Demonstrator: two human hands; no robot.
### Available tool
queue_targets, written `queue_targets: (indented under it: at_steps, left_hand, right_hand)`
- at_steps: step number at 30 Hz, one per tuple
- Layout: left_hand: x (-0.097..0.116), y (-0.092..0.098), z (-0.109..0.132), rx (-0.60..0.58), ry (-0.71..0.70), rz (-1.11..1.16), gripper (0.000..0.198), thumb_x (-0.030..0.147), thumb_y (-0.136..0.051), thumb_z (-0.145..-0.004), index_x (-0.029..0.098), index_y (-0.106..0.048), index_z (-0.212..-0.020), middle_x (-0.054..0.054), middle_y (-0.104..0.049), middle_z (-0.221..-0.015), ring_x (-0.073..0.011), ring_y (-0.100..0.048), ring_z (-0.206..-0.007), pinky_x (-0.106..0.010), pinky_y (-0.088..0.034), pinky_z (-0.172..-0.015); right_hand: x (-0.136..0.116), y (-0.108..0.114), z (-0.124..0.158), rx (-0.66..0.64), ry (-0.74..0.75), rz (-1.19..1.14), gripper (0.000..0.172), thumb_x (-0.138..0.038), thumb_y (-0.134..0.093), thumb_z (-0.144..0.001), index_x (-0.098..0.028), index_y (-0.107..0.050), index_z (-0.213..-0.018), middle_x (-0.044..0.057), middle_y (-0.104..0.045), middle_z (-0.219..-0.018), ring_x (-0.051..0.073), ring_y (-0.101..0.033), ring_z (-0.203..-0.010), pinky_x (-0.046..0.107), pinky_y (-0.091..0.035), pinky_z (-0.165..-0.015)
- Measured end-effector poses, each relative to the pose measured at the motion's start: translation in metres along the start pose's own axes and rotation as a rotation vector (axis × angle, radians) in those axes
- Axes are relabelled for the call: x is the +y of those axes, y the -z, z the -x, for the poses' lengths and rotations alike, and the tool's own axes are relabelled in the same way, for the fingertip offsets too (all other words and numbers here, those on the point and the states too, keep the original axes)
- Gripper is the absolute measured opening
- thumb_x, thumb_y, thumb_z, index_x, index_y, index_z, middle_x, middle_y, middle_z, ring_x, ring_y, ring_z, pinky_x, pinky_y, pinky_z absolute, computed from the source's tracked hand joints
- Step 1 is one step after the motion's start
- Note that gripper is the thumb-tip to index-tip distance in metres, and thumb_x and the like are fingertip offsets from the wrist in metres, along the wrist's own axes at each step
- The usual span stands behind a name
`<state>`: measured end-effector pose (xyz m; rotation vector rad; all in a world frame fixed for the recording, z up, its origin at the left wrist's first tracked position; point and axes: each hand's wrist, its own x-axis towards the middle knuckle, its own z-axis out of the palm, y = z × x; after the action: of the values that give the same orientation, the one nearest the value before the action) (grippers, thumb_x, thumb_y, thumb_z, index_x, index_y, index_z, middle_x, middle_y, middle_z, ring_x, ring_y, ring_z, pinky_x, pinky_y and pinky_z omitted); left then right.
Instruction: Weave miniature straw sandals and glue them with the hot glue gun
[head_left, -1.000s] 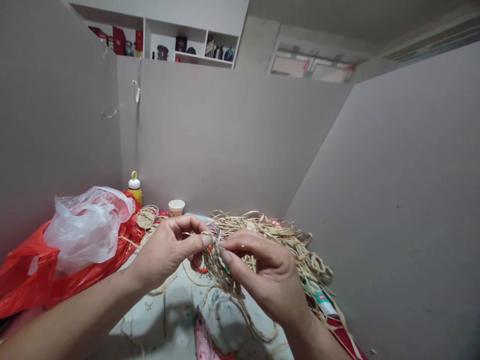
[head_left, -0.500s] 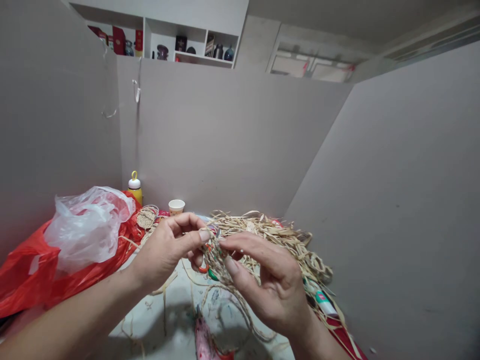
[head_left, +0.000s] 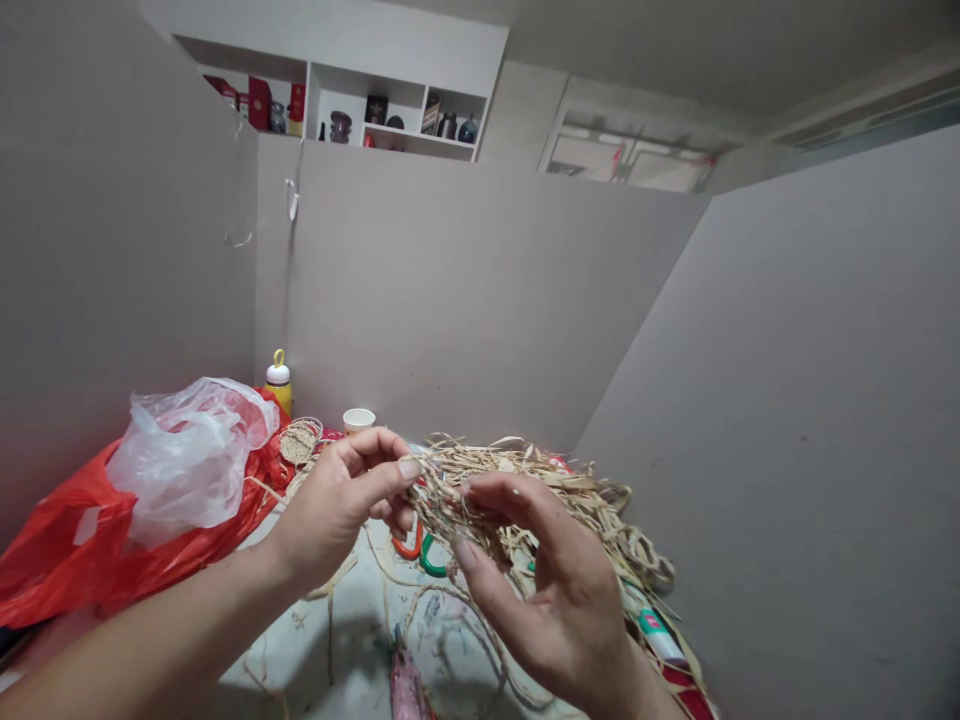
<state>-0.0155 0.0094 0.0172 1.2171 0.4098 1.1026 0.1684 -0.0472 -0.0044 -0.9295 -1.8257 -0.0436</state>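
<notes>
A small bundle of braided straw is held up over the table, between my two hands. My left hand pinches its left end between thumb and fingertips. My right hand curls about the right part, thumb at the lower edge and index finger at the upper edge. Its other fingers are partly hidden. Beneath the bundle show an orange handle loop and a green handle loop. A braided cord curves across the white tabletop below.
Loose straw strips are heaped at the back right, near a white and green tube. On the left lie red and clear plastic bags. Behind are a yellow bottle, a paper cup and a woven straw piece. A pink-wrapped object lies in front.
My right hand has shifted slightly right and down along the straw bundle, its thumb and index finger a little wider apart. The left pinch stays. The camera view has tilted slightly.
</notes>
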Motion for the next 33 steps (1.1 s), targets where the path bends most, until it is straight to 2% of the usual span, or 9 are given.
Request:
queue_targets:
  at_steps: [8,10,13,15,19,25,33]
  left_hand:
    - [0.001,-0.003,0.001,0.025,-0.029,0.006,0.016,0.026,-0.071,-0.078,0.016,-0.059,-0.079,0.004,-0.059,-0.064,-0.0071,-0.057,-0.05,-0.018,-0.047,-0.048]
    - [0.0,-0.003,0.001,0.024,-0.027,0.006,0.017,0.026,-0.071,-0.077,0.016,-0.058,-0.079,0.004,-0.059,-0.064,-0.0073,-0.057,-0.049,-0.019,-0.047,-0.047]
    - [-0.002,-0.003,0.001,0.018,-0.011,-0.011,0.017,0.027,-0.07,-0.078,0.016,-0.056,-0.079,0.003,-0.059,-0.063,-0.0076,-0.057,-0.05,-0.019,-0.046,-0.049]
    - [-0.004,-0.002,0.002,0.005,0.003,-0.035,0.016,0.026,-0.069,-0.079,0.016,-0.057,-0.081,0.002,-0.06,-0.065,-0.0078,-0.057,-0.052,-0.02,-0.046,-0.051]
    - [-0.01,0.002,0.0,-0.05,0.006,-0.063,0.019,0.02,-0.072,-0.076,0.017,-0.056,-0.085,0.004,-0.058,-0.066,-0.0073,-0.056,-0.054,-0.02,-0.046,-0.053]
    - [-0.015,0.0,-0.002,-0.064,0.053,-0.112,0.025,0.013,-0.073,-0.072,0.019,-0.052,-0.085,0.005,-0.056,-0.071,-0.0056,-0.049,-0.054,-0.017,-0.042,-0.047]
    - [-0.015,-0.003,-0.002,-0.081,0.073,-0.145,0.025,0.009,-0.066,-0.072,0.019,-0.05,-0.088,0.005,-0.057,-0.071,-0.0049,-0.046,-0.055,-0.015,-0.038,-0.045]
  right_hand:
    - [-0.007,0.0,-0.008,-0.023,0.081,0.071,0.037,-0.017,-0.064,-0.081,-0.027,-0.051,-0.113,0.001,-0.066,-0.091,0.017,-0.064,-0.07,0.031,-0.054,-0.064]
    - [-0.009,0.0,-0.011,-0.034,0.096,0.035,0.034,-0.014,-0.063,-0.081,-0.026,-0.052,-0.11,0.002,-0.067,-0.093,0.017,-0.064,-0.074,0.031,-0.054,-0.064]
    - [-0.011,0.001,-0.014,-0.008,0.093,-0.013,0.026,-0.011,-0.062,-0.08,-0.024,-0.058,-0.102,0.006,-0.064,-0.104,0.02,-0.063,-0.092,0.033,-0.053,-0.072]
    - [-0.011,0.002,-0.014,0.023,0.055,-0.055,0.018,-0.011,-0.062,-0.081,-0.023,-0.063,-0.095,0.007,-0.062,-0.103,0.021,-0.061,-0.095,0.033,-0.052,-0.074]
    - [-0.008,0.002,-0.015,0.018,-0.093,-0.204,0.01,-0.014,-0.06,-0.086,-0.022,-0.066,-0.083,0.004,-0.065,-0.086,0.018,-0.062,-0.081,0.029,-0.051,-0.064]
    - [-0.003,0.0,-0.014,-0.018,-0.342,-0.376,0.005,-0.019,-0.063,-0.085,-0.023,-0.064,-0.083,-0.002,-0.061,-0.071,0.011,-0.056,-0.061,0.024,-0.047,-0.054]
    - [-0.003,0.003,-0.019,-0.046,-0.382,-0.388,0.01,-0.015,-0.064,-0.08,-0.024,-0.059,-0.082,-0.005,-0.058,-0.074,0.009,-0.055,-0.061,0.021,-0.045,-0.053]
